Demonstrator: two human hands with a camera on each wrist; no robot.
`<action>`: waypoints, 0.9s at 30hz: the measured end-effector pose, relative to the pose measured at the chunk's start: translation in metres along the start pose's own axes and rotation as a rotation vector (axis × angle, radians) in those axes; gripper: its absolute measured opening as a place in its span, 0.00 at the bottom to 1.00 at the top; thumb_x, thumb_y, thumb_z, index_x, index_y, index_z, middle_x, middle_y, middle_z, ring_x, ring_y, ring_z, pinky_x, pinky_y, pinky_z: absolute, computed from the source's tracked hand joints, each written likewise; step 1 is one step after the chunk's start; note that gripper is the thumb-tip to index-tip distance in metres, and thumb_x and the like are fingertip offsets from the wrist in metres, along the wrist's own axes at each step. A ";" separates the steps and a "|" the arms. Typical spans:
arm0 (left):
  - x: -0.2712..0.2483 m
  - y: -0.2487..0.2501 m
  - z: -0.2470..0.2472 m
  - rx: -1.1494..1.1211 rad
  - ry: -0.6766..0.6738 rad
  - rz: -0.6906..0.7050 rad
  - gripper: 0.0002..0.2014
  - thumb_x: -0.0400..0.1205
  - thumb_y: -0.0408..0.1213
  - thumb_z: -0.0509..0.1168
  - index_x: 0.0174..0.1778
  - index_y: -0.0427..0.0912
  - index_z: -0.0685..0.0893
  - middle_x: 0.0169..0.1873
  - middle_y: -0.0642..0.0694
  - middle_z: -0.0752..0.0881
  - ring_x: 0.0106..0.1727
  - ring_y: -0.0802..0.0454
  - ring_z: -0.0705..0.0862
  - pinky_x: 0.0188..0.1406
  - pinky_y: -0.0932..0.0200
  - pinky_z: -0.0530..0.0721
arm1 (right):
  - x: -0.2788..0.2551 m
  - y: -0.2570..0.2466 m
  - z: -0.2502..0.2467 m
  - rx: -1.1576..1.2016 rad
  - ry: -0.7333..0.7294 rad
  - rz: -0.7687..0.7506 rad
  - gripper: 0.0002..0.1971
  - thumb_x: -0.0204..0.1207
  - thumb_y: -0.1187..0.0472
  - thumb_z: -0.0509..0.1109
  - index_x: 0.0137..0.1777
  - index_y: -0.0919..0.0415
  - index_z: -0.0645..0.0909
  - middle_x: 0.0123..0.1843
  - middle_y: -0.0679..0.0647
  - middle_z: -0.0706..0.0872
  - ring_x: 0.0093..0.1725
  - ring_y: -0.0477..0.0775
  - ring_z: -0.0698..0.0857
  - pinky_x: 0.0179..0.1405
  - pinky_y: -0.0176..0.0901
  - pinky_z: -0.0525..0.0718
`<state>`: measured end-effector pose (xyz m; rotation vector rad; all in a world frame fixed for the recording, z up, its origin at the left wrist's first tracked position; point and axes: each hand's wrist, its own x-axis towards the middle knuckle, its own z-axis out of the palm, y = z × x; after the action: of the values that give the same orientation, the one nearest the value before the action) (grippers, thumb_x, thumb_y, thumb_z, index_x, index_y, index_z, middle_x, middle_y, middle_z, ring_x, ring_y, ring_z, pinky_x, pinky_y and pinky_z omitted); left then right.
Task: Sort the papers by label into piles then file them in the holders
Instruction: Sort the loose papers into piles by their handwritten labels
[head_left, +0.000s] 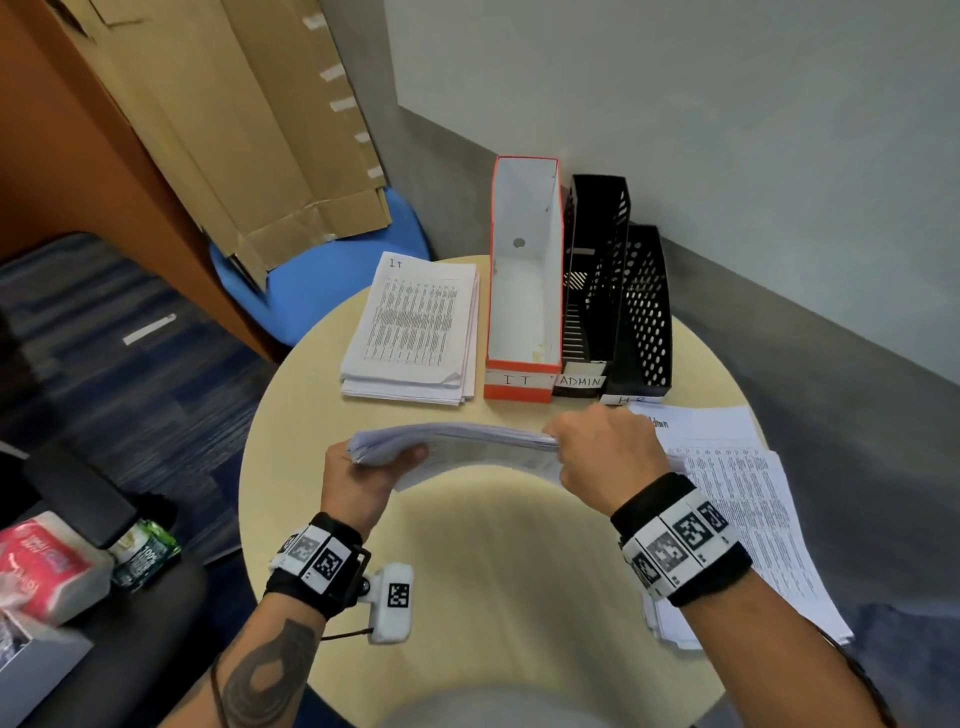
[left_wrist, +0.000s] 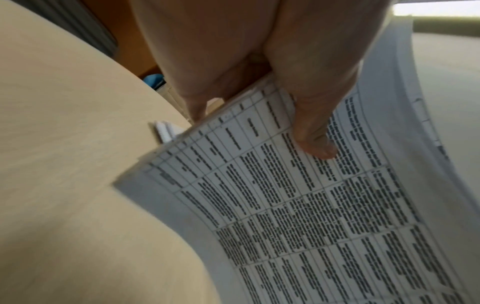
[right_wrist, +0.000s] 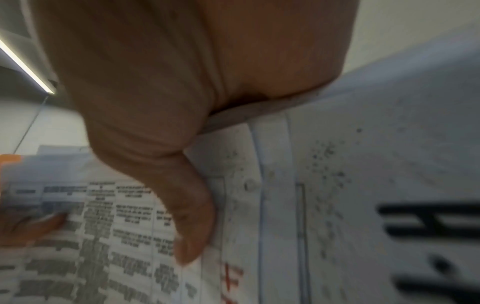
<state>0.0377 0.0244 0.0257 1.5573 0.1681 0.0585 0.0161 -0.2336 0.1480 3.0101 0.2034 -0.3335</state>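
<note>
Clearly marked holders read IT, ADMIN.

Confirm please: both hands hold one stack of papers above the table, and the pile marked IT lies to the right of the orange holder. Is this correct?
One detail is wrong. The pile marked IT lies to the left of the orange holder, as the head view shows. The rest holds: the left hand and right hand hold one stack of papers above the table.

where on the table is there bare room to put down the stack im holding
Bare tabletop lies near you, beneath the held stack, between the wrists. The far side is crowded: IT pile, three holders. The Admin pile fills the right edge.
</note>
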 end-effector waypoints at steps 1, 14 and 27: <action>-0.002 -0.006 -0.001 0.005 -0.018 -0.030 0.13 0.70 0.23 0.82 0.38 0.48 0.95 0.38 0.51 0.94 0.38 0.57 0.90 0.39 0.64 0.86 | 0.001 -0.001 0.005 0.015 -0.035 0.007 0.09 0.80 0.64 0.64 0.53 0.51 0.82 0.36 0.49 0.72 0.40 0.58 0.75 0.39 0.48 0.71; -0.008 -0.007 0.025 0.019 -0.030 -0.063 0.22 0.72 0.55 0.82 0.55 0.46 0.90 0.47 0.49 0.94 0.48 0.58 0.91 0.44 0.66 0.87 | 0.020 0.000 0.031 0.133 -0.103 0.007 0.10 0.75 0.57 0.73 0.54 0.49 0.76 0.43 0.49 0.80 0.43 0.58 0.78 0.42 0.49 0.76; 0.007 -0.004 0.052 0.004 0.240 -0.097 0.17 0.81 0.56 0.72 0.43 0.44 0.87 0.39 0.48 0.89 0.40 0.51 0.86 0.44 0.51 0.84 | 0.014 -0.010 0.046 0.200 -0.024 -0.064 0.50 0.76 0.74 0.62 0.88 0.41 0.40 0.59 0.54 0.83 0.37 0.58 0.81 0.37 0.52 0.81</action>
<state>0.0523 -0.0260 0.0211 1.5410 0.4330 0.1693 0.0189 -0.2280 0.0992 3.1997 0.2815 -0.4195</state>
